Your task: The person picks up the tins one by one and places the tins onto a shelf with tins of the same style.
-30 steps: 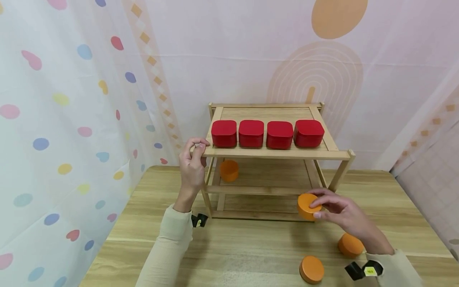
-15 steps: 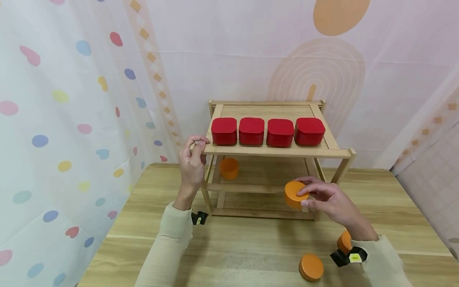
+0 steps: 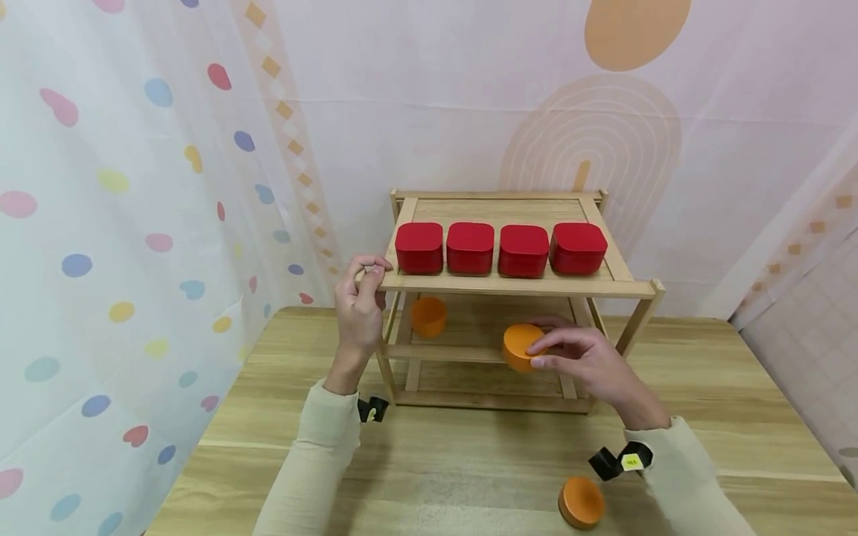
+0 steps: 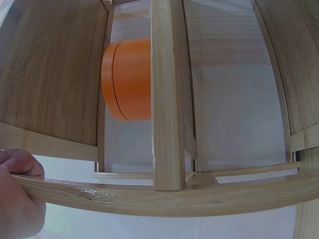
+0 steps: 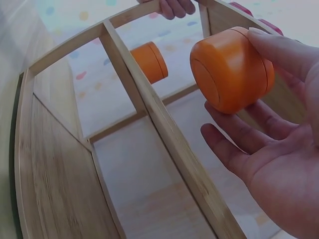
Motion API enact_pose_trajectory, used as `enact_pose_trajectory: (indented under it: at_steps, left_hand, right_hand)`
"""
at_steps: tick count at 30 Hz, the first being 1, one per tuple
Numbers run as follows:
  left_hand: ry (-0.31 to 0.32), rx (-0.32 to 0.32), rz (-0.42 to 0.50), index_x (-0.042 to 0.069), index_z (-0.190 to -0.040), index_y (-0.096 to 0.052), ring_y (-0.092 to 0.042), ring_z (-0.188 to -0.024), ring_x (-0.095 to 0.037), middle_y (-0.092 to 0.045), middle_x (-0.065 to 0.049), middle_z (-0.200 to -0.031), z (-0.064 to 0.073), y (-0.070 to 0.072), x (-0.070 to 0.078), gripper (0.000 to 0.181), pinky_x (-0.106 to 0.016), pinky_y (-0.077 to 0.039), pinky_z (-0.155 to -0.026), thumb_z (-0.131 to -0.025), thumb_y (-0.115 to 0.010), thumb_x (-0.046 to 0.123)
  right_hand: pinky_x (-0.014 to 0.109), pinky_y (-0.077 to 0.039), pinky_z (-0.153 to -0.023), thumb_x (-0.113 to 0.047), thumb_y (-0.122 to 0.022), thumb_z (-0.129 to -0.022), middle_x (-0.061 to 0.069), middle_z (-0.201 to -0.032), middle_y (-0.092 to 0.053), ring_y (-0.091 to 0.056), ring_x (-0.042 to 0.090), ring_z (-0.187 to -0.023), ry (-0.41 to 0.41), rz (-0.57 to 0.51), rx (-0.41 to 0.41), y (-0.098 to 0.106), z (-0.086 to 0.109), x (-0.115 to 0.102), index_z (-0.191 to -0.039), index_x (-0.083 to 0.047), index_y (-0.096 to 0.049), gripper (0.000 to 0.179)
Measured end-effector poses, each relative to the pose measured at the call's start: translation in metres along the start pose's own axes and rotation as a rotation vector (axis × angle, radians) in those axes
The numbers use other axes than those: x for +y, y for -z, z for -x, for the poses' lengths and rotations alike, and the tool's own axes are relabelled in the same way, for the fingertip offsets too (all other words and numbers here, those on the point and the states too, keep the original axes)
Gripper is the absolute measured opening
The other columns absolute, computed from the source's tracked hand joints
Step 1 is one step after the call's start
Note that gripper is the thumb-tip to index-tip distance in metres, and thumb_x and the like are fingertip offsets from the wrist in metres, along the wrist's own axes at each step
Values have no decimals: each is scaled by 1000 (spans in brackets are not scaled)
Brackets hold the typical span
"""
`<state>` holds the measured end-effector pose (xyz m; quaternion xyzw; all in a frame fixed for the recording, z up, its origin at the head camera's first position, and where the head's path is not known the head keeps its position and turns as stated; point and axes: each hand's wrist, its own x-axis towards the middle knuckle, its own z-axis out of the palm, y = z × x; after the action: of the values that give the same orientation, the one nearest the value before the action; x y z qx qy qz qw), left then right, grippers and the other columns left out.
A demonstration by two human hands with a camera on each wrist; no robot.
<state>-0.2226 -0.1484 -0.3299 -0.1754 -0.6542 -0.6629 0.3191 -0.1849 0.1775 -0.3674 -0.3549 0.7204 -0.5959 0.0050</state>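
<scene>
My right hand holds a round orange tin between thumb and fingers, in front of the middle shelf of a wooden rack. In the right wrist view the held tin hangs clear of the rack's frame, its lid seam showing. At the rack's upper left corner, my left hand grips the front rail of the top shelf. Another orange tin stands on the middle shelf at the left; the left wrist view shows this tin behind a rail.
Several red rounded-square tins, one of them a red tin, stand in a row on the top shelf. One more orange tin lies on the wooden table near its front. A patterned curtain hangs behind the rack.
My right hand has carried the orange tin leftward and up, from the rack's right front leg to before the middle shelf. The right forearm now covers a second tabletop tin. My left hand stays put.
</scene>
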Motion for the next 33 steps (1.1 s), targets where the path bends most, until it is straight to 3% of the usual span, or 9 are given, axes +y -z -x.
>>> enact_pose_trajectory:
  at_steps: [4, 9, 16, 22, 33]
  left_hand:
    - [-2, -3, -12, -7, -94, -58, -28, -40, -9, -34, 3, -48, 1, 0, 0, 23, -22, -23, -39, -98, -42, 8]
    - [-3, -6, -12, -7, -94, -58, -30, -41, -10, -35, 2, -48, 1, 0, 0, 23, -22, -25, -40, -99, -42, 8]
    - [-3, -9, 2, -7, -94, -58, -28, -41, -10, -34, 3, -48, 1, 0, -1, 23, -22, -23, -40, -99, -41, 8]
    - [-2, -13, 4, -8, -94, -58, -28, -41, -10, -33, 3, -48, 1, 0, -2, 23, -22, -23, -40, -99, -41, 8]
    - [-2, -7, 9, -8, -95, -57, -28, -41, -11, -33, 3, -49, 1, 0, 0, 23, -22, -23, -40, -99, -42, 9]
  right_hand:
    - [25, -55, -86, 3, -66, -90, 14, -130, -55, -53, 16, -120, -13, -50, -19, -5, -8, 1, -101, 2, -73, 13]
    - [26, -55, -87, 1, -68, -89, 20, -132, -53, -52, 18, -121, -24, -35, -23, -11, -15, 2, -100, 2, -74, 12]
    - [27, -53, -91, -9, -73, -88, 12, -137, -54, -51, 23, -124, -140, -32, -9, -18, -25, 1, -101, -5, -76, 14]
    - [26, -52, -90, -7, -73, -88, 13, -137, -54, -52, 24, -122, -146, -22, -8, -26, -35, 7, -101, -3, -75, 14]
    - [29, -49, -87, -21, -75, -88, 2, -117, -67, -57, 21, -108, -277, 122, -8, -32, -59, 5, -101, -15, -77, 15]
